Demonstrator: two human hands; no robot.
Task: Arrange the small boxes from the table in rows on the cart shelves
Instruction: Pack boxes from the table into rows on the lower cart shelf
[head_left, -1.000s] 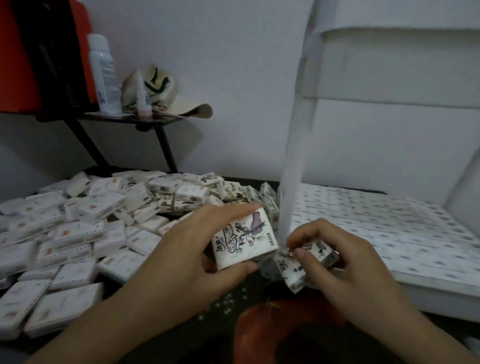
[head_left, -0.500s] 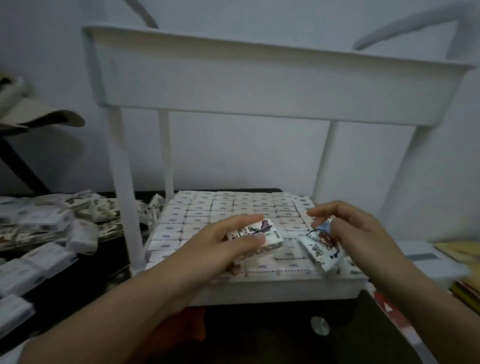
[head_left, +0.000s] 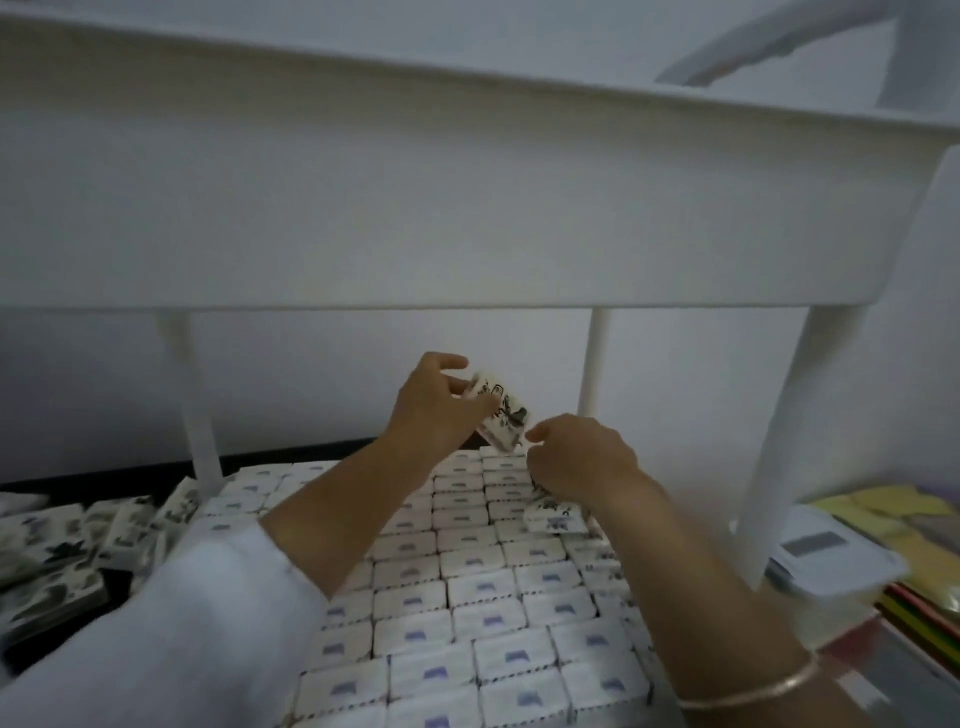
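- My left fingers (head_left: 447, 362) are curling round a printed box (head_left: 501, 410), pinching it by its left end, so the box is hanging tilted in the air with its drawn face toward me.
- My right fingers (head_left: 540, 431) are curling downward and inward, with their tips hidden from me. A second box (head_left: 553, 517) is sticking out under the palm at 6 o'clock, and it seems to be held there.
- The left hand (head_left: 434, 410) is sitting at 10 o'clock of the right hand (head_left: 576, 457), the two near each other but not touching.
- Both hands are hovering over the far end of the rows (head_left: 483, 618) of boxes, which are lying flat, edge to edge, across the lower level of the cart.
- The second box is lying just above the rows, askew to them.
- A white sleeve (head_left: 182, 623) is covering my left forearm, and a thin bracelet (head_left: 753, 688) is circling my right wrist.
- The upper shelf (head_left: 415, 208) is filling the view at 12 o'clock, with a post (head_left: 595, 364) dropping down just behind the hands.
- Loose boxes (head_left: 78, 545) are lying heaped on the dark table (head_left: 117, 578) at 9 o'clock.
- A white device (head_left: 826, 556) and yellow papers (head_left: 893, 514) are lying at 3 o'clock, outside the cart.
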